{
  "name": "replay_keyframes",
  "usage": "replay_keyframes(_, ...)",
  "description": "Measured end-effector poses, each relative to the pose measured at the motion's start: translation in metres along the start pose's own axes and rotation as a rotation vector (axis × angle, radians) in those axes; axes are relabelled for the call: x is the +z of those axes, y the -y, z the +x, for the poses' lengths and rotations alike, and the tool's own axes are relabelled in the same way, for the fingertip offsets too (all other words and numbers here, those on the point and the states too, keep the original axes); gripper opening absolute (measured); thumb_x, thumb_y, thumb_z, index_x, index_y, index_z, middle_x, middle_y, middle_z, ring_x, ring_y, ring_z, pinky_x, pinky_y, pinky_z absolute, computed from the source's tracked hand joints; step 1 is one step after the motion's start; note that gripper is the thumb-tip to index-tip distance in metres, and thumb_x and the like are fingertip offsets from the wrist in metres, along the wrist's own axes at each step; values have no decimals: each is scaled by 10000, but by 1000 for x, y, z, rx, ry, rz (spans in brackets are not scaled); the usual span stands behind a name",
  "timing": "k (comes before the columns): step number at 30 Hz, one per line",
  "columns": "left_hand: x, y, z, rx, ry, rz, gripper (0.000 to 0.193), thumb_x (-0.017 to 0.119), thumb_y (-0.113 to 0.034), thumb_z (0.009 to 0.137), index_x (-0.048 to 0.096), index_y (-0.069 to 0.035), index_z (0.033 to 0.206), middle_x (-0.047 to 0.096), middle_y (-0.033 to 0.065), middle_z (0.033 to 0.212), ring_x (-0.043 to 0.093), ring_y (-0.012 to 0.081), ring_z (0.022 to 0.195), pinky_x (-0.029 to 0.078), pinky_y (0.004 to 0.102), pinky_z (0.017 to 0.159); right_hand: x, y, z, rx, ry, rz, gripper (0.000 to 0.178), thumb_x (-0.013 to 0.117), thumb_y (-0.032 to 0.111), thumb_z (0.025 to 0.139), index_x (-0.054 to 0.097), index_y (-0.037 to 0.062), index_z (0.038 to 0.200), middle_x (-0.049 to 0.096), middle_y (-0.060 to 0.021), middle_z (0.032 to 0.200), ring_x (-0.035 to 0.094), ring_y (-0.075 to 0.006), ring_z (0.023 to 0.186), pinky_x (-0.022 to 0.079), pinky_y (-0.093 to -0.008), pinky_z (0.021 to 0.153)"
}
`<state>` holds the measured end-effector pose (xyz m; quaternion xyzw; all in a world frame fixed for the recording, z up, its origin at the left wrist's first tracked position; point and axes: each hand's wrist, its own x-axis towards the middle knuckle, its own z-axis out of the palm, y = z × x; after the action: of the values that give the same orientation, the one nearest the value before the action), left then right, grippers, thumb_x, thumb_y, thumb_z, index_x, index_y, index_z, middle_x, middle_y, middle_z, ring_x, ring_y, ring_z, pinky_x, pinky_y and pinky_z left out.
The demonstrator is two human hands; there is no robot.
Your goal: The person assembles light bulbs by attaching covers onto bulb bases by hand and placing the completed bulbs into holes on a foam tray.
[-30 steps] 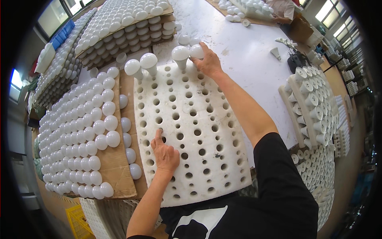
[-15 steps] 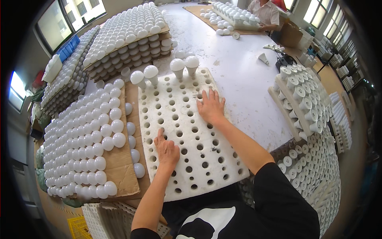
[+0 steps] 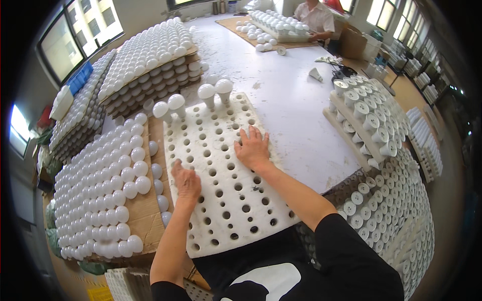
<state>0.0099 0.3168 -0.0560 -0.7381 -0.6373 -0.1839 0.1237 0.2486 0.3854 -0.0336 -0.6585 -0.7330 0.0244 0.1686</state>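
Observation:
A white foam board (image 3: 214,172) with rows of round holes lies in front of me. My right hand (image 3: 253,149) rests flat on its right part, fingers spread and holding nothing. Over the left edge of the board is my left hand (image 3: 186,183), slightly smeared, its forefinger stretched out and nothing visible in it. Whether its fingertips touch the foam I cannot tell. Along the far edge of the board, several white light bulbs (image 3: 206,93) stand with their domes up.
Left of the board, rows of white bulb domes (image 3: 108,175) lie on cardboard (image 3: 140,220). Behind them rises a layered stack of domes (image 3: 145,60). White bulb bases in foam trays (image 3: 369,113) stand at right. A person (image 3: 316,17) works across the white table (image 3: 296,95).
My left hand has shifted leftward to the board's edge. My right hand keeps its place on the foam. The whole view has moved slightly.

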Motion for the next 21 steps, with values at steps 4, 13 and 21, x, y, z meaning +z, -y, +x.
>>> replay_keyframes(4, 0, -12, 21, -73, 46, -91, 122, 614, -31, 605, 659, 60, 672, 471, 388, 1220, 457, 461, 1119, 375, 454, 962, 4, -4, 3, 15, -61, 22, 563, 443, 401, 906, 450, 57, 1350, 374, -199, 1428, 305, -313, 1355, 177, -586, 1091)
replay_keyframes(13, 25, -143, 100, 203, 113, -266, 135, 607, -41, 629, 677, 63, 681, 456, 394, 1220, 461, 449, 1109, 364, 444, 983, 3, -61, 32, -54, -248, 515, 280, 555, 192, 821, 622, 10, 1023, 619, -180, 1087, 591, -310, 984, 415, -491, 875)
replay_keyframes(21, 57, -247, 142, 271, 105, -464, 111, 564, 3, 616, 612, 103, 609, 464, 386, 1208, 463, 470, 1071, 372, 462, 967, 16, -189, 113, 87, -394, 611, 178, 545, 84, 783, 637, -7, 906, 623, -198, 917, 609, -347, 847, 501, -409, 769)
